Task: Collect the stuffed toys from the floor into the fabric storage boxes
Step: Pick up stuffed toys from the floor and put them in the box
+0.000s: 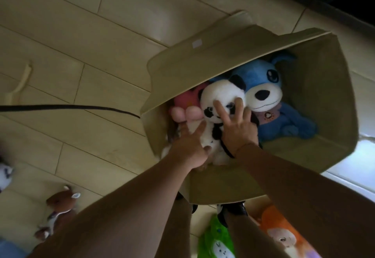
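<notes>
Beige fabric box (316, 152) holds three toys: panda (219, 93), blue dog (261, 87), pink toy (187, 103). Both hands, left hand (187, 146) and right hand (239, 130), press the panda with straight fingers. Four more toys lie on the pale wood floor (71, 34).

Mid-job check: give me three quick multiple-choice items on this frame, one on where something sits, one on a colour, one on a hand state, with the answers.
1. Where is the panda toy?
A. Inside the fabric box, beside the blue dog toy
B. On the floor beside the brown toy
C. On top of the orange toy

2. What colour is the toy lying between the panda and the box's left wall?
A. Green
B. Pink
C. Yellow

3. How is the right hand?
A. Curled into a fist, apart from the toys
B. Pinching the box rim
C. Fingers spread straight on the panda

Answers: 1 A, the panda is within the box walls, next to the blue dog. 2 B, the pink toy lies there. 3 C, straight fingers lie across the panda's face.
</notes>
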